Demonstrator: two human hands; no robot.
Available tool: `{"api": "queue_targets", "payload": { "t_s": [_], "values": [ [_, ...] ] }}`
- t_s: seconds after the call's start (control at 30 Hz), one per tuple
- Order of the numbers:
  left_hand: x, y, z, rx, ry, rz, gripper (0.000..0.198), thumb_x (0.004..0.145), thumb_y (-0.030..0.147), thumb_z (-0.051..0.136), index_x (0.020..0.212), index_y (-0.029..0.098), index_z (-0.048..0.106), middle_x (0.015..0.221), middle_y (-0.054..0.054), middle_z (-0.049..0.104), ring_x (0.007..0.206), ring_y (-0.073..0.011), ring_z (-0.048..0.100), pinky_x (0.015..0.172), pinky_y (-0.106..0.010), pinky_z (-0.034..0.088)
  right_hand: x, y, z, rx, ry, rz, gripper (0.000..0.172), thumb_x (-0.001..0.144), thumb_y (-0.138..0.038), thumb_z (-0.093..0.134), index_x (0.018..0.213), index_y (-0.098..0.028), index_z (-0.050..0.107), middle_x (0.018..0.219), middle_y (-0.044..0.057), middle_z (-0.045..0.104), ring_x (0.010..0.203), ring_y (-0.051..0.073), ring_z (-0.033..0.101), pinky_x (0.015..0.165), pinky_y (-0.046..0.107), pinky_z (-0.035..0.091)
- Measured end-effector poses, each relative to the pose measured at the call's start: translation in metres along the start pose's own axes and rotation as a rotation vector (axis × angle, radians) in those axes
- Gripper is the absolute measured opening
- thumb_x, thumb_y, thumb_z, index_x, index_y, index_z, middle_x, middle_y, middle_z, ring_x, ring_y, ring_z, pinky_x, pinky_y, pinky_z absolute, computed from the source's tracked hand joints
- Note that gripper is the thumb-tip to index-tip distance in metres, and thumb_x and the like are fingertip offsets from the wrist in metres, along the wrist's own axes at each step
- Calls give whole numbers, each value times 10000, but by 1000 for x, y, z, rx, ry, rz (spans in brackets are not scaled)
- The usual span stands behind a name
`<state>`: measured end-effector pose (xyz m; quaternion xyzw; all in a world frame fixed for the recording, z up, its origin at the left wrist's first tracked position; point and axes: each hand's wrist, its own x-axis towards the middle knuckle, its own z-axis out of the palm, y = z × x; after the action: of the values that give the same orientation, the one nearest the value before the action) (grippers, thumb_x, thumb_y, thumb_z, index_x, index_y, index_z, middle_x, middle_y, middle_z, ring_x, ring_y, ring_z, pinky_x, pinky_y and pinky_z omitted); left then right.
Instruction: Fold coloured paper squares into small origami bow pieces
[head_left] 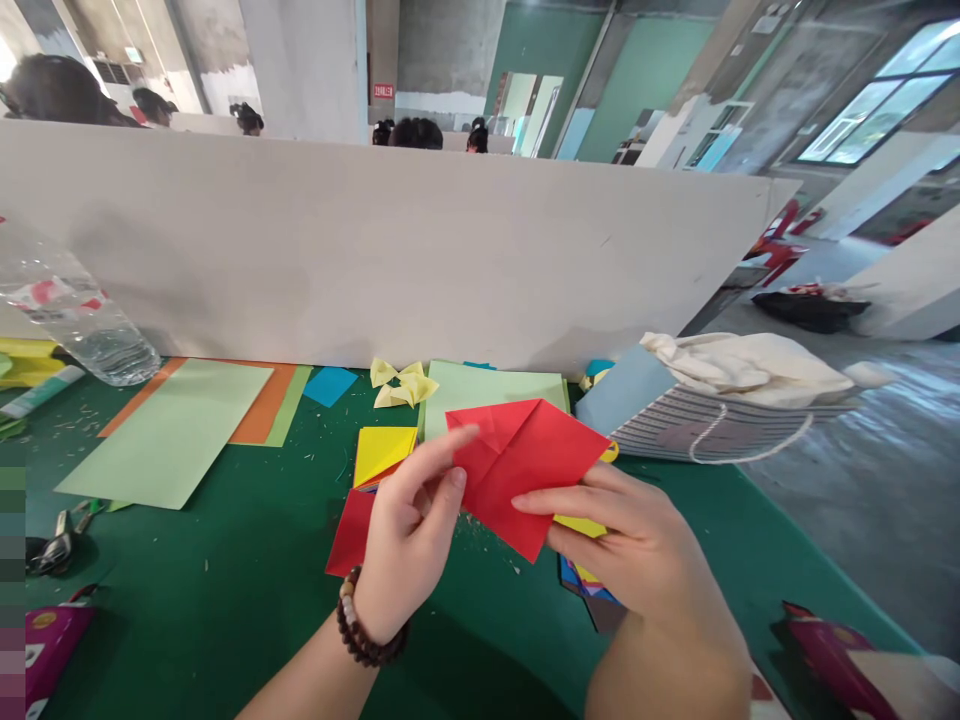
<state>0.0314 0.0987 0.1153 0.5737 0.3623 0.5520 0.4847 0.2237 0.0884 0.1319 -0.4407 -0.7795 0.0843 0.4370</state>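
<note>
A folded sheet of red origami paper (517,450) is held up above the green table, its creases showing near the upper left corner. My left hand (420,520) has its thumb and fingers closed at the paper's left edge, the index finger lying along a crease. At the lower right edge, my right hand (630,530) pinches the same sheet, fingers on the front and the rest partly hidden behind. Behind my left wrist lie another red sheet (349,535) and yellow folded paper (384,455). Coloured papers (589,580) are partly covered by my right hand.
Pale green sheets (180,430), a yellow folded paper shape (401,384) and a blue square (330,385) lie toward the back. A water bottle (82,310) leans left; a striped paper bag (697,410) stands right. A white partition (375,250) bounds the green table (247,600). Scissors (60,545) lie left.
</note>
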Motion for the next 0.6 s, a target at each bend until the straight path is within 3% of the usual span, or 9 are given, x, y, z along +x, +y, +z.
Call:
{"api": "queue_targets", "payload": {
  "t_s": [0.1, 0.27, 0.37, 0.6],
  "values": [
    [1, -1, -1, 27, -35, -26, 274, 921, 248, 520, 1136, 238, 690, 979, -61, 716, 738, -152, 613, 617, -238, 508, 0, 1, -1, 51, -17, 13, 226, 715, -204, 719, 866, -369, 756, 701, -8, 669, 547, 128, 587, 459, 221, 457],
    [1, 0, 0, 50, -47, -2, 345, 899, 214, 538, 1225, 248, 644, 997, -67, 718, 751, -177, 645, 586, -253, 534, 5, 0, 0, 184, 23, 127, 93, 686, -361, 775, 771, -331, 754, 712, 9, 686, 571, 152, 609, 480, 249, 478],
    [0, 1, 0, 35, -85, 2, 397, 890, 208, 546, 1281, 247, 600, 940, -72, 713, 742, -183, 654, 592, -268, 559, 5, 1, 4, 233, 39, 185, 126, 690, -414, 769, 745, -303, 747, 667, 16, 668, 561, 158, 594, 478, 258, 468],
    [-4, -3, 3, -6, -18, 29, 409, 885, 177, 543, 1284, 247, 598, 907, -53, 702, 698, -157, 677, 671, -289, 617, 2, -6, 22, 332, 137, 368, 149, 707, -361, 761, 702, -239, 676, 652, 12, 642, 602, 163, 597, 484, 252, 459]
  ]
}}
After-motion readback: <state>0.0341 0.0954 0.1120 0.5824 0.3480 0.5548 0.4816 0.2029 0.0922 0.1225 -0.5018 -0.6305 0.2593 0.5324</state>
